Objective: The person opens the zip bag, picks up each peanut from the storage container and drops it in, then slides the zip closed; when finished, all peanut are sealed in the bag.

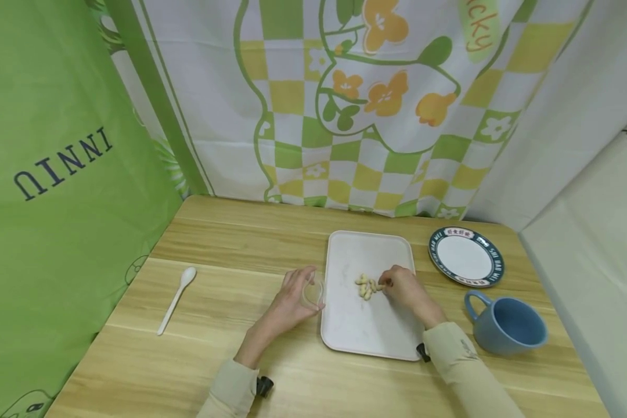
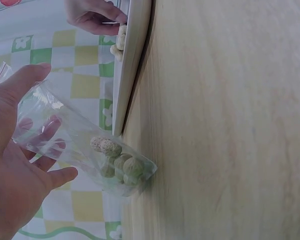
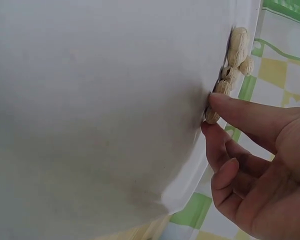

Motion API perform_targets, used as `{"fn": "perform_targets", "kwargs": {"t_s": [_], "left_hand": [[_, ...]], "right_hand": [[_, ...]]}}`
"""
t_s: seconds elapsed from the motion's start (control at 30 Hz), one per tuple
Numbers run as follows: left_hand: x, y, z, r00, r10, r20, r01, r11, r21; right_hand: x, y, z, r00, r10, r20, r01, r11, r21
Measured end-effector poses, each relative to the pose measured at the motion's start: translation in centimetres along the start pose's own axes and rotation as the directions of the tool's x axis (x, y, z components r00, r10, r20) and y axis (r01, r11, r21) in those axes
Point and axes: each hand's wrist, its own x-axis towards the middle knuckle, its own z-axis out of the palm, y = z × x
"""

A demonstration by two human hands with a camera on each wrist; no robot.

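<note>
My right hand (image 1: 406, 289) pinches a tan, ridged peanut (image 3: 212, 116) — tan peanut pile (image 1: 365, 288) at nine o'clock — on a white rectangular tray (image 1: 355, 249). At the tray's nine o'clock, my left hand (image 1: 288, 299) grips a clear plastic bag (image 2: 80, 131) holding greenish balls (image 2: 133, 167).

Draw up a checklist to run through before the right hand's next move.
1. Right hand has a tan, ridged peanut: ok, pinched between thumb and finger.
2. Peanut lifted off the white rectangular tray: cannot tell; it is very near the surface.
3. Left hand has the clear plastic bag: ok, held beside the tray.
4. Bag mouth open: ok, apparently; the head view shows a rounded opening.
5. Tray free of other peanuts: not ok; a small tan pile lies on it.
6. Right sleeve clear of the round blue mug: cannot tell; they look close.
</note>
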Motion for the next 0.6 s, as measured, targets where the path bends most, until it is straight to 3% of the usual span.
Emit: {"fn": "perform_targets", "kwargs": {"t_s": [0.17, 0.33, 0.6], "left_hand": [[0.1, 0.1, 0.0, 1.000, 0.019, -0.014, -0.019, 1.000, -0.001], [0.0, 0.2, 0.0, 1.000, -0.003, 0.004, 0.003, 1.000, -0.001], [0.0, 0.2, 0.1, 1.000, -0.018, 0.013, 0.018, 1.000, -0.005]], "right_hand": [[-0.1, -0.2, -0.1, 1.000, 0.005, 0.002, -0.005, 1.000, -0.028], [-0.3, -0.4, -0.4, 1.000, -0.001, -0.013, 0.001, 0.999, -0.036], [-0.7, -1.7, -1.4, 0.994, -0.045, -0.102, 0.043, 0.999, -0.024]]}}
